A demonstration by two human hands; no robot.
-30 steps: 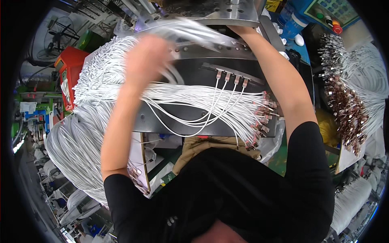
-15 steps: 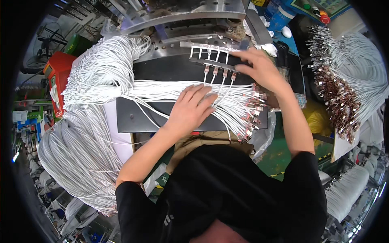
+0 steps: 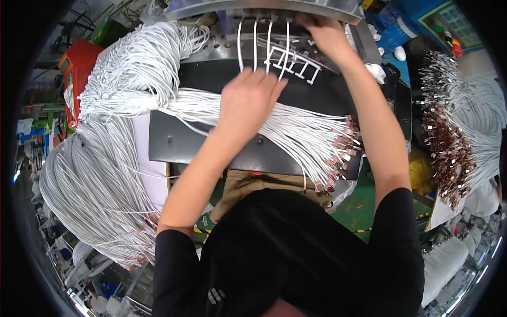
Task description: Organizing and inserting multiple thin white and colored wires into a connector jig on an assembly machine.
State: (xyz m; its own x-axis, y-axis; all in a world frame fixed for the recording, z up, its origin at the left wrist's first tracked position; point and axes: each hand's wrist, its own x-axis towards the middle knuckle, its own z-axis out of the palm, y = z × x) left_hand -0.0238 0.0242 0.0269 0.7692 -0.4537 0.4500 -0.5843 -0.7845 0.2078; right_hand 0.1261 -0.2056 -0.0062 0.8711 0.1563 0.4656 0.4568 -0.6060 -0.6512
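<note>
My left hand [image 3: 245, 98] is above the black work surface, its fingers curled over several separate white cables [image 3: 255, 46]. From my fingers these cables run up to the machine, where their far ends are hidden under the metal edge. My right hand [image 3: 326, 36] reaches to the same edge, its fingertips blurred and partly hidden, so what they touch cannot be made out. Between the hands a white plastic frame with short crossbars [image 3: 302, 64] lies near the metal base. Below my left hand a thick bundle of white cables [image 3: 301, 124] spreads to the right, ending in small metal-tipped connectors [image 3: 338, 161].
The metal machine head [image 3: 264, 7] overhangs the far side. Coiled white cables [image 3: 127, 74] are heaped at the left, with more [image 3: 95, 195] hanging below. A red device [image 3: 79, 68] stands behind them. Another connector-ended cable bundle [image 3: 449, 153] hangs at the right.
Both hands have moved away from me, carrying the separate cables to the machine. The dark bar across their connectors is no longer visible. The white frame now lies apart beside the cables.
</note>
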